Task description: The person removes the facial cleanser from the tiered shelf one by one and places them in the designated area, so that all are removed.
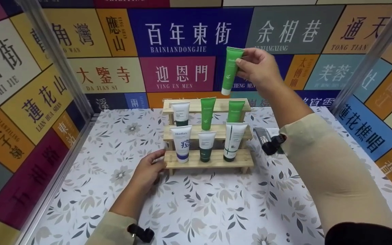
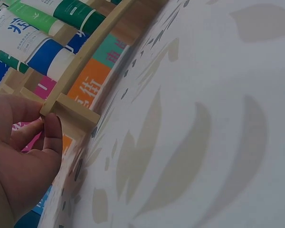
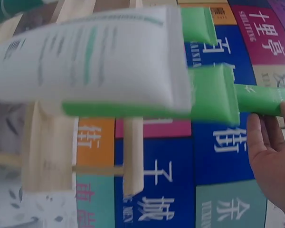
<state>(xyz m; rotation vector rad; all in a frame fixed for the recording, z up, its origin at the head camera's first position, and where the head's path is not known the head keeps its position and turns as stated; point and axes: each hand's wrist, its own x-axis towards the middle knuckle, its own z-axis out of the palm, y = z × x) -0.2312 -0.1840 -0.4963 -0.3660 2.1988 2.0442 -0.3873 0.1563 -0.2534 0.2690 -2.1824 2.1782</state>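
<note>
In the head view, my right hand pinches a green squeeze tube near its flat sealed end, its white cap pointing down. The tube hangs above the top step of a three-tier wooden display rack. My left hand pinches the lower left corner of the rack between thumb and fingers, also plain in the left wrist view. On the lowest step stand a blue-and-white tube, a small white-and-green tube and a taller white tube. Behind them are two green tubes and a white one.
Right of the rack, a grey tube and a white item lie on the leaf-patterned tablecloth, partly hidden behind my right sleeve. Panels with large printed characters stand at the back and both sides, with clear upright posts at the corners.
</note>
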